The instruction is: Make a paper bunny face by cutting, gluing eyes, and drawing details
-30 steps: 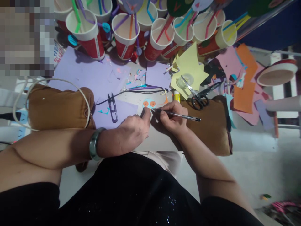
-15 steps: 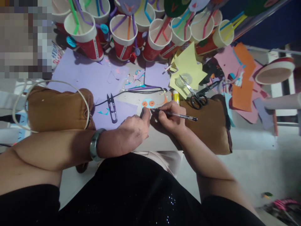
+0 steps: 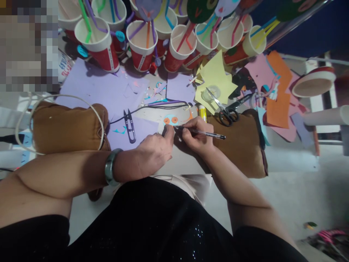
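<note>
A small light-blue paper cutout [image 3: 171, 116] with two orange discs like eyes lies on the table in front of me. My left hand [image 3: 154, 152] presses its lower edge down with closed fingertips, which cover part of it. A black-tipped clear pen [image 3: 217, 136] is pinched in my right hand [image 3: 200, 134], its tip at the cutout's lower right edge beside my left fingertips. Purple paper [image 3: 143, 128] with dark thread snips [image 3: 129, 125] on it lies to the left. Just beyond my right hand stands a yellow glue stick [image 3: 202, 113].
Several red-and-white paper cups [image 3: 141, 45] with bent straws line the back. Black-handled scissors [image 3: 228, 115] rest by yellow paper [image 3: 218, 78] and a brown cushion [image 3: 237, 145]. Another brown cushion [image 3: 68, 127] with a white cable lies left. Orange paper [image 3: 277, 112] and pink scraps are at right.
The view has shifted slightly, so the cups and scraps sit a little differently in frame. Both hands keep nearly the same pose, the pen tip still at the cutout.
</note>
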`<state>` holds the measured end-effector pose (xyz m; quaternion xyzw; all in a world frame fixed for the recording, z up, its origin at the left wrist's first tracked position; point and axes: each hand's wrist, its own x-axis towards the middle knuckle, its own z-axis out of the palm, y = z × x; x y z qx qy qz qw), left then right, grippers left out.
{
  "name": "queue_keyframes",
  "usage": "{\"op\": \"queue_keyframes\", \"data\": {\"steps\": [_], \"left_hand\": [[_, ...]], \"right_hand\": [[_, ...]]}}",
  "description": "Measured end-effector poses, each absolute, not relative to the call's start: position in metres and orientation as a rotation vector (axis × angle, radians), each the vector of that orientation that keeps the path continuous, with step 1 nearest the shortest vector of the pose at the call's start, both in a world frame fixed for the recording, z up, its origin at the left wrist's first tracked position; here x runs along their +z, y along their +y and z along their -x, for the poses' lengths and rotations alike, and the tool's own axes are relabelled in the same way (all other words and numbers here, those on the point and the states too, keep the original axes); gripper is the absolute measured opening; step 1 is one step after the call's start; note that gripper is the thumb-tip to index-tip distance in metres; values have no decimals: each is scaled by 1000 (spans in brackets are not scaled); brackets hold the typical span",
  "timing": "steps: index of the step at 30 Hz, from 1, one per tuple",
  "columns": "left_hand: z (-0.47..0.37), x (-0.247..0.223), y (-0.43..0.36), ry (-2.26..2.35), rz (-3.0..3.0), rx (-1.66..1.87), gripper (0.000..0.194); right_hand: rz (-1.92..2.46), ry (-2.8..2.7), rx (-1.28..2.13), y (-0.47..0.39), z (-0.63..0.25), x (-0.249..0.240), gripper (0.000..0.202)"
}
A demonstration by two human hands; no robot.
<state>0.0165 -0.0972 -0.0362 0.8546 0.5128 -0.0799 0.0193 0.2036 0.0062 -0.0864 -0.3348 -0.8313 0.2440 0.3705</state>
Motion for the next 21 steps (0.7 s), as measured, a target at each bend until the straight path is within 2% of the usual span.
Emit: {"op": "queue_keyframes", "data": {"steps": [21], "left_hand": [[-13, -28, -91, 1524, -2611, -350, 67]], "right_hand": [[898, -2176, 590, 4, -202, -80, 11]]}}
